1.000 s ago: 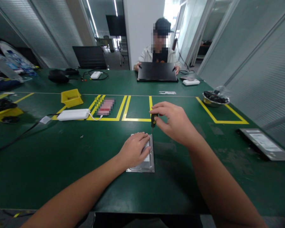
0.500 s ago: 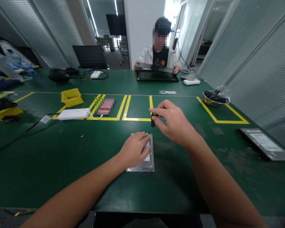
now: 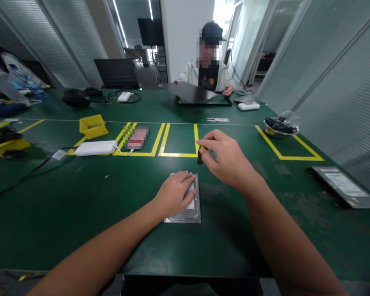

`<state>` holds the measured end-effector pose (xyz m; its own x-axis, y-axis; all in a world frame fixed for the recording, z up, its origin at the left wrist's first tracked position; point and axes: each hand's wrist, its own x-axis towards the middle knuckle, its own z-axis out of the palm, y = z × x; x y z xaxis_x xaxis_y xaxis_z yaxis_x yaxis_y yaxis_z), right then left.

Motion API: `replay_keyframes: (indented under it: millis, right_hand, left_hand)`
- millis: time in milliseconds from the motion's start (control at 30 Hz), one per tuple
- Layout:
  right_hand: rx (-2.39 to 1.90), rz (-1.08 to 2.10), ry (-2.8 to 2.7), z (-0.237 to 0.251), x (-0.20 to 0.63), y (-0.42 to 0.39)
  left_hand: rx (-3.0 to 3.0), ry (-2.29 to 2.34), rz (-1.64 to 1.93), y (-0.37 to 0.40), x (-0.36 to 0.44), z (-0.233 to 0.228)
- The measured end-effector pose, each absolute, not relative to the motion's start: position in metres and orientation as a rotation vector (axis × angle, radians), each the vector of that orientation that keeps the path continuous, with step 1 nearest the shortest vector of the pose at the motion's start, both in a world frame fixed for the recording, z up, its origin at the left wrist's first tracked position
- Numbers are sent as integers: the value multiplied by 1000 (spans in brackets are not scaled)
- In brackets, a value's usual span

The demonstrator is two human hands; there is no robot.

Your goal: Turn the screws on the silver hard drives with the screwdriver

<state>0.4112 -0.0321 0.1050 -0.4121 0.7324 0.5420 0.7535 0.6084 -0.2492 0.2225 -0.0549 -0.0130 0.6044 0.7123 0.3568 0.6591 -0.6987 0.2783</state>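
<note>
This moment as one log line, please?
left hand: on metal case; right hand: holding screwdriver at case's far right corner; opposite person: holding dark sheet

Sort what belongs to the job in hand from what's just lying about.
In use:
screwdriver, in the right hand
metal drive, under the left hand

Apparently just lying about:
yellow bin
white block
metal bowl

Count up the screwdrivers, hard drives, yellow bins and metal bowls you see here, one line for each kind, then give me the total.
Screwdrivers: 1, in the right hand
Hard drives: 2, one under the left hand, one at far right
Yellow bins: 2
Metal bowls: 1
Total: 6
</note>
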Motion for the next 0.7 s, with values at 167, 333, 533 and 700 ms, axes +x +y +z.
replay_keyframes:
  millis: [167,333,533,700]
  right_hand:
    - [-1151,-6,-2228,107,411,-32]
    - [-1167,10,-2218,108,411,-33]
    - [-1120,43,-2248,111,410,-34]
    - [-1093,0,-2248,109,410,-34]
  left_hand:
    - [2721,1167,663,-55,222,-12]
    - [2716,1167,665,-55,223,-12]
    - [2713,1164,687,-55,223,-13]
    - [2712,1168,676,-55,222,-12]
